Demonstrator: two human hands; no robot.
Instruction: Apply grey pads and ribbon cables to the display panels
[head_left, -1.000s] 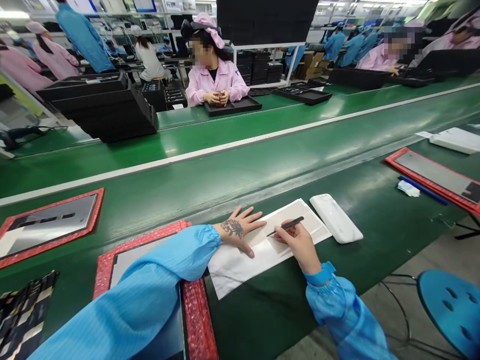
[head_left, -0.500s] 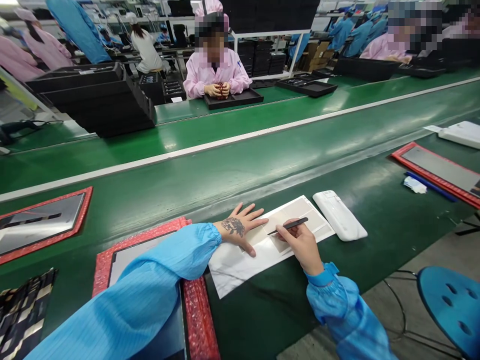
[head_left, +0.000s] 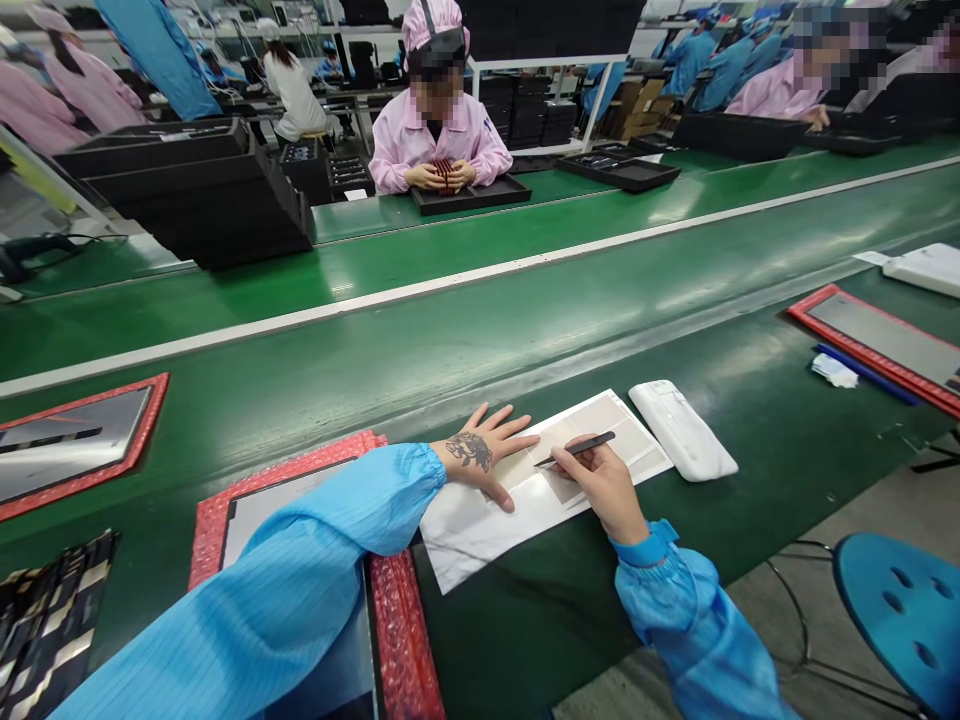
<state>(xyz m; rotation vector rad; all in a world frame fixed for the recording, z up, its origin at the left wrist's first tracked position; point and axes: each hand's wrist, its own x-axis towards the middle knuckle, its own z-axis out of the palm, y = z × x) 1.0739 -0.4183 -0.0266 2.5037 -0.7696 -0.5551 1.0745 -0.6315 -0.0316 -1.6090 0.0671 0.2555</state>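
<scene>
A white sheet [head_left: 469, 545] bearing beige adhesive-like pieces lies at a slant on the green bench. My left hand [head_left: 491, 455] rests palm down on it, fingers spread, pressing the left part of the sheet. In my right hand [head_left: 606, 488] a pair of slim black tweezers [head_left: 589, 447] is pinched between thumb and fingers. The tweezers' tip points left at the beige pieces [head_left: 600, 425], close to my left fingertips; whether it touches them I cannot tell. Just right of the sheet lies a white wrapped pack [head_left: 682, 430].
Red bubble-wrapped panels lie under my left forearm [head_left: 405, 620], at far left [head_left: 150, 420] and at right [head_left: 817, 305]. Black-and-gold strips [head_left: 56, 610] sit at lower left. A blue stool [head_left: 892, 620] stands at lower right. Across the belt, a person in pink [head_left: 442, 140] works over a black tray [head_left: 480, 197].
The panel at far left has shifted slightly left. The view has moved a little; both hands keep nearly the same pose on the sheet.
</scene>
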